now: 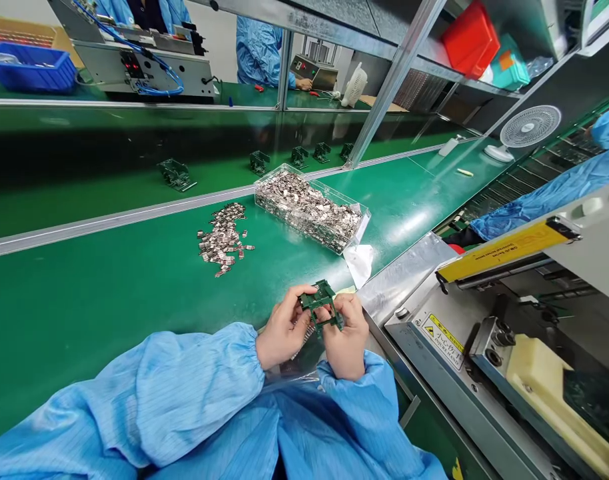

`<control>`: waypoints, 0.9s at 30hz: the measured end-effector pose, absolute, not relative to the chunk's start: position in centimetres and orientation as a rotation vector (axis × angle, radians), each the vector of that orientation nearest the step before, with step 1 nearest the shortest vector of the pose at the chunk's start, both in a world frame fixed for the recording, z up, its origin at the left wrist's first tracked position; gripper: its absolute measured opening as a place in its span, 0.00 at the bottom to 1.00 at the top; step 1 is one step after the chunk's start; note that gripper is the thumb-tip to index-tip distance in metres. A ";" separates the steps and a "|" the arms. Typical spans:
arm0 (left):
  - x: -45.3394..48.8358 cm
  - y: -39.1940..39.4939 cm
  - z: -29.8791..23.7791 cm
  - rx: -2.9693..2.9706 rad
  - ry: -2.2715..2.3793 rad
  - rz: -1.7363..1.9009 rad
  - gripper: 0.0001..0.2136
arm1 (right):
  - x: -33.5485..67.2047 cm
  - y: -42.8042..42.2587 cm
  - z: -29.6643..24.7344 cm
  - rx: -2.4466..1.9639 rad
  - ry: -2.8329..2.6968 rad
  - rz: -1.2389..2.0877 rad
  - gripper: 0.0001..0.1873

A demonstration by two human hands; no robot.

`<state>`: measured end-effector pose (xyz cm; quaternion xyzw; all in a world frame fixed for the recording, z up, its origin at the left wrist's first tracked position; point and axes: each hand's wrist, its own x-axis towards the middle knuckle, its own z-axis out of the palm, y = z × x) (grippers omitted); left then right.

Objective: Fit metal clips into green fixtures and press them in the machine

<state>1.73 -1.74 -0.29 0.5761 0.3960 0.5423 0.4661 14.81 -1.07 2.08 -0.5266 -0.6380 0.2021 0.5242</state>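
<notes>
A green board assembly (pixel 318 297) is pinched by the fingers of both the left hand (pixel 283 335) and the right hand (pixel 348 335), near the green table's (pixel 109 293) edge (small metal pieces (pixel 223 239) are heaped beyond).

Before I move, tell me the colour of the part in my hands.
The part is dark green, seen best in the head view.

Lighting: bright, cool white, seemingly from overhead, with pale glare streaking the green tabletop (pixel 409 230) and deep shadow on the rear green strip (pixel 59 157) at far left. Definition: green circuit-board piece (pixel 318 294) fairly sharp; lower right corner soft, wide-angle stretch towards the edges.
</notes>
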 end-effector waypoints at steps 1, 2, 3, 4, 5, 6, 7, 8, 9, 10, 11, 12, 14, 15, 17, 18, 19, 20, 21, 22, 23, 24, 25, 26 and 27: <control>1.7 -1.7 -0.3 1.420 0.964 1.329 0.14 | 14.8 -1.0 1.9 -1.257 -1.462 0.571 0.11; 1.7 -1.7 -0.3 1.422 0.955 1.325 0.14 | 14.7 -0.8 1.8 -1.253 -1.394 0.679 0.12; 1.7 -1.7 -0.3 1.418 0.947 1.316 0.13 | 14.8 -0.7 1.6 -1.246 -1.332 0.795 0.14; 1.6 -1.6 -0.3 1.410 0.941 1.306 0.13 | 14.9 -0.6 1.6 -1.236 -1.282 0.908 0.16; 1.6 -1.6 -0.2 1.398 0.934 1.297 0.13 | 15.1 -0.6 1.6 -1.223 -1.251 1.005 0.18; 1.5 -1.6 -0.1 1.383 0.929 1.289 0.14 | 15.4 -0.6 1.6 -1.207 -1.242 1.078 0.19; 1.5 -1.5 0.1 1.366 0.925 1.281 0.14 | 15.7 -0.7 1.8 -1.182 -1.256 1.124 0.19; 1.4 -1.5 0.3 1.348 0.921 1.272 0.14 | 16.2 -0.9 2.1 -1.148 -1.294 1.138 0.20; 1.2 -1.4 0.5 1.334 0.921 1.260 0.15 | 16.8 -1.1 2.4 -1.108 -1.356 1.126 0.22; 1.1 -1.4 0.8 1.327 0.930 1.250 0.15 | 17.4 -1.4 2.8 -1.069 -1.440 1.091 0.26; 1.0 -1.4 1.2 1.337 0.944 1.231 0.15 | 17.9 -1.8 3.3 -1.033 -1.539 1.040 0.30; 0.9 -1.5 1.8 1.368 0.956 1.199 0.15 | 18.5 -2.2 3.8 -1.001 -1.645 0.983 0.34; 0.7 -2.0 3.3 1.476 0.950 1.090 0.15 | 19.5 -3.2 5.0 -0.959 -1.811 0.867 0.37; 0.7 -2.3 4.2 1.534 0.923 1.013 0.14 | 20.0 -3.7 5.6 -0.943 -1.849 0.819 0.36; 0.8 -2.7 6.4 1.622 0.818 0.827 0.17 | 21.2 -4.9 6.6 -0.889 -1.848 0.748 0.33; 0.9 -2.6 7.5 1.661 0.749 0.726 0.20 | 22.1 -5.6 7.0 -0.858 -1.829 0.728 0.32; 1.2 -2.3 8.5 1.708 0.685 0.627 0.24 | 23.1 -6.3 7.3 -0.836 -1.799 0.714 0.32; 1.8 -1.7 9.5 1.769 0.626 0.540 0.28 | 24.4 -7.2 7.4 -0.833 -1.756 0.700 0.31; 2.7 -1.0 10.4 1.841 0.572 0.484 0.30 | 25.8 -8.2 7.3 -0.863 -1.678 0.673 0.31; 4.0 -0.2 11.1 1.913 0.526 0.468 0.31 | 27.4 -9.3 7.2 -0.923 -1.561 0.616 0.30; 5.7 0.5 11.7 1.978 0.482 0.487 0.29 | 29.2 -10.5 7.0 -0.994 -1.403 0.516 0.31; 7.9 1.1 12.2 2.033 0.438 0.535 0.26 | 31.0 -11.6 6.8 -1.057 -1.216 0.382 0.31; 10.4 1.6 12.7 2.081 0.387 0.597 0.24 | 32.8 -12.8 6.6 -1.103 -1.024 0.226 0.31; 13.1 1.9 13.0 2.120 0.325 0.657 0.22 | 34.6 -13.9 6.5 -1.132 -0.848 0.074 0.30; 15.9 2.1 13.2 2.161 0.261 0.705 0.21 | 36.3 -14.8 6.4 -1.153 -0.708 -0.049 0.30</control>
